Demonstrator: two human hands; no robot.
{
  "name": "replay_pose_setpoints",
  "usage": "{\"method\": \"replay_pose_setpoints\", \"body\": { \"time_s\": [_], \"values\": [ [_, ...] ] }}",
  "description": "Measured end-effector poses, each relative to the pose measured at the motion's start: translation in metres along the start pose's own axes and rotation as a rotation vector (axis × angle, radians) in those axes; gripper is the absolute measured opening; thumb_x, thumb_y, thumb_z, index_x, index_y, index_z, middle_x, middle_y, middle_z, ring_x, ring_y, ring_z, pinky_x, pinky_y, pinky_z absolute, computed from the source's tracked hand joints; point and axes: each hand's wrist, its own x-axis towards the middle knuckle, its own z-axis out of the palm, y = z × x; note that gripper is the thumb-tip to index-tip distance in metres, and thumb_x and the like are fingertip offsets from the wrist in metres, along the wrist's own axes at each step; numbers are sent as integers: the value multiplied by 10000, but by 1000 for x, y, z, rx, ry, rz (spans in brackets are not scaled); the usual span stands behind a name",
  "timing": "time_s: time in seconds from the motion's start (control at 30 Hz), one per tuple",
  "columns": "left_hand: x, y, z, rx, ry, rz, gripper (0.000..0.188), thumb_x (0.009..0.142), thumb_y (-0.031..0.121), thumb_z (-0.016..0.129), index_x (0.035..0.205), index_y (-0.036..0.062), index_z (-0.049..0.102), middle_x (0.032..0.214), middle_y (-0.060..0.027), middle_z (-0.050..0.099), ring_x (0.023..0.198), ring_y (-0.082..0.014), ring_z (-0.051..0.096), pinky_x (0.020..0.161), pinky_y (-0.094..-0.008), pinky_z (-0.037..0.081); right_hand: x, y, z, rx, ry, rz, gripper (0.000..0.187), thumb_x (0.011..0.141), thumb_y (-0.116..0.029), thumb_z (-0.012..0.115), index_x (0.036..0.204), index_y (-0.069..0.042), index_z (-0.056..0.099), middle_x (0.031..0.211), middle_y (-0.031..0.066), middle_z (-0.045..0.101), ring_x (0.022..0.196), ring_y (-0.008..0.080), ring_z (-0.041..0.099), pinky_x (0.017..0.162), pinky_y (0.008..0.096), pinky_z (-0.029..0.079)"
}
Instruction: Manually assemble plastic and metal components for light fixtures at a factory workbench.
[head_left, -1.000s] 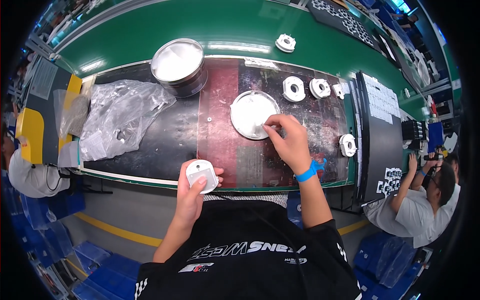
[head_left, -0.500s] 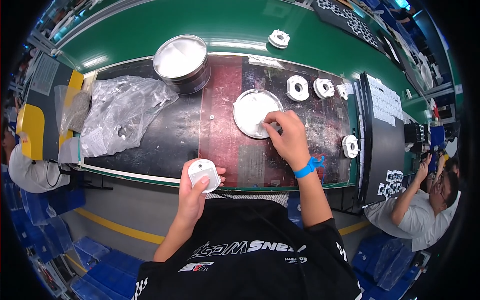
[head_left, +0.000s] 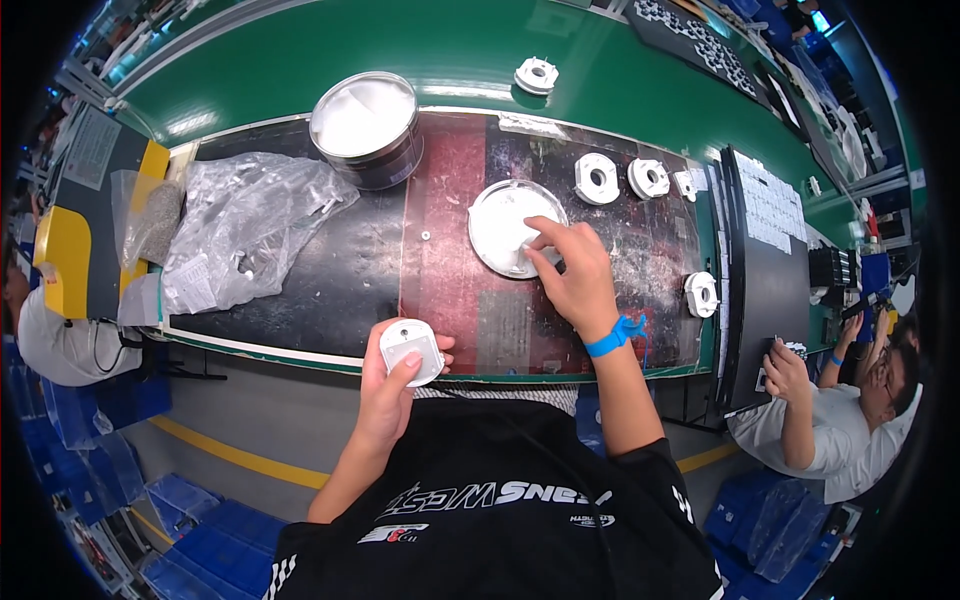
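Observation:
My left hand [head_left: 392,372], near the front edge of the bench, grips a white plastic housing [head_left: 408,345] with a rounded outline. Its thumb lies across the flat face, below a small dark hole. Over the right side of a shallow round lid [head_left: 490,215] coated with white paste is my right hand [head_left: 575,265], wearing a blue wristband. Thumb and fingers come together close to the paste; anything pinched there is too small to make out. A tiny white ring [head_left: 425,236] lies on the bench left of the lid.
A tin of white paste [head_left: 367,130] stands behind, beside a clear plastic bag [head_left: 250,225]. White ring-shaped parts [head_left: 597,178] lie to the right, with another white part [head_left: 537,75] on the green surface [head_left: 460,60]. Black trays [head_left: 765,270] stand at right, near a co-worker's hand [head_left: 788,375].
The white part on the green surface has shifted left. My right index finger has lifted slightly over the lid. The co-worker's hand has come down to the black tray. My left hand barely moved.

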Motion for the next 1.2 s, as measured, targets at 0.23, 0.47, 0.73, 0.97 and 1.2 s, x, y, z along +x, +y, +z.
{"method": "replay_pose_setpoints", "body": {
  "time_s": [0.23, 0.47, 0.73, 0.97, 1.2],
  "values": [
    [2, 2, 6, -18, -37, -14, 385, 937, 149, 588, 1261, 62, 398, 1140, -229, 648, 1000, -268, 662, 910, -379, 529, -20, -15, -15, 450, 26, 332, 318, 839, -5, 730, 1152, -24, 679, 979, 65, 690, 798, 123, 570, 707, 281, 473],
    [20, -1, 41, 3, -220, -79, 408, 969, 162, 583, 1298, 47, 370, 1164, -227, 642, 1030, -250, 661, 886, -359, 542, -41, -46, -14, 1467, 91, 604, 330, 917, -56, 664, 1220, -30, 537, 952, 98, 656, 830, 120, 594, 774, 255, 483],
    [25, -2, 72, 41, -312, -86, 440, 982, 138, 568, 1330, 36, 320, 1132, -219, 644, 940, -218, 674, 773, -306, 562, -43, -56, -21, 1354, 63, 659, 309, 916, -21, 655, 1201, -21, 538, 992, 119, 686, 943, 142, 652, 852, 274, 518],
    [23, -2, 78, 74, -312, -53, 428, 983, 110, 570, 1318, 21, 319, 1127, -185, 624, 988, -196, 655, 797, -299, 554, -44, -59, -19, 1322, 66, 724, 296, 921, -32, 654, 1198, -32, 550, 1007, 126, 705, 870, 122, 667, 625, 206, 544],
    [23, -7, 77, 134, -299, -42, 466, 967, 121, 562, 1353, 36, 316, 1167, -172, 583, 965, -228, 666, 801, -331, 566, -42, -60, -20, 1372, 42, 749, 290, 923, -25, 651, 1191, -30, 539, 1014, 129, 707, 887, 127, 673, 660, 221, 565]
  ]
}}
